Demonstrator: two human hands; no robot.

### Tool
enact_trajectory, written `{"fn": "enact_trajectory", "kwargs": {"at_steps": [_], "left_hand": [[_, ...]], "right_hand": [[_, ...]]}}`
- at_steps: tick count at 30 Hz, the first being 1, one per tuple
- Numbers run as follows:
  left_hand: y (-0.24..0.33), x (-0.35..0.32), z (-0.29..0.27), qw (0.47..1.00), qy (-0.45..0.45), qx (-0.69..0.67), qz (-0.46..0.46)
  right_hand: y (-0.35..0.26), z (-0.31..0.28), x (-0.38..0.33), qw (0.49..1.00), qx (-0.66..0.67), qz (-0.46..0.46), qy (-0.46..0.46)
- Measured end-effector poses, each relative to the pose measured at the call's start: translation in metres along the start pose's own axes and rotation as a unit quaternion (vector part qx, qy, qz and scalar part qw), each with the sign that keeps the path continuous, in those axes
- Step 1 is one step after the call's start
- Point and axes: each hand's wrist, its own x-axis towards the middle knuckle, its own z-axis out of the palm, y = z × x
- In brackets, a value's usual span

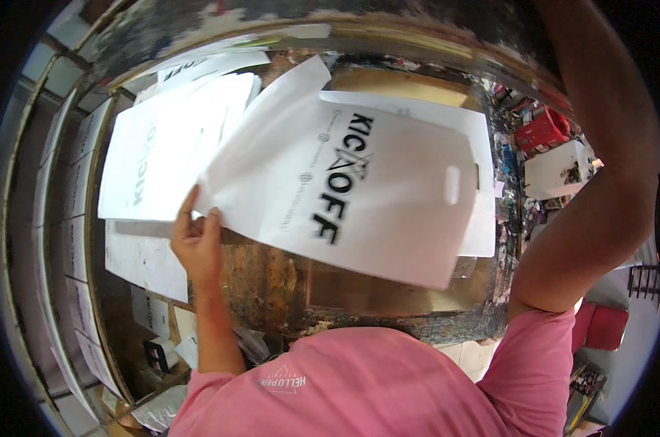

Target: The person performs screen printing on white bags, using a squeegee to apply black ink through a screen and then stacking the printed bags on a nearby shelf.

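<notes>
My left hand pinches the near left corner of a flat white carrier bag with a cut-out handle slot and large black print. Lifted off the surface and slightly blurred, the bag curls up at its left end and slants across the worktable. Under its right side lies another white sheet or bag. Just left of my hand rests a stack of white bags, some with print showing. My right arm reaches up along the right side; its hand is beyond the top edge.
A long, paint-stained frame spans the far side above the table. On the left stands a rack with printed white pieces on its shelves. To the right are a red container and a white tub amid clutter.
</notes>
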Motion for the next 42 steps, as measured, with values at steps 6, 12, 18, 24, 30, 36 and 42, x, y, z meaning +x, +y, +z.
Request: {"fn": "enact_trajectory", "kwargs": {"at_steps": [6,12,18,24,30,36,42], "left_hand": [[-0.042,0.116,-0.116,0.998,-0.067,0.003,-0.019],[-0.109,0.249,-0.207,0.98,-0.095,0.172,0.025],[-0.063,0.261,-0.136,0.861,0.048,0.491,0.126],[0.059,-0.011,-0.023,0.865,-0.431,-0.256,0.006],[0.075,-0.11,-0.028,0.726,-0.316,-0.564,-0.236],[-0.024,-0.143,-0.017,0.759,-0.276,-0.423,-0.411],[-0.065,-0.153,0.0,0.774,-0.24,-0.368,-0.456]], "right_hand": [[0.0,0.004,-0.006,1.0,-0.01,-0.019,-0.008],[-0.013,0.009,-0.017,0.998,0.03,-0.002,-0.05],[-0.018,0.013,-0.024,0.998,-0.022,-0.057,0.023],[-0.03,0.017,-0.06,0.997,-0.068,-0.025,0.025],[-0.036,0.035,-0.173,0.966,-0.046,-0.031,-0.252],[-0.017,0.087,-0.255,0.932,0.078,0.003,-0.353],[-0.015,0.131,-0.296,0.939,0.069,0.001,-0.338]]}}
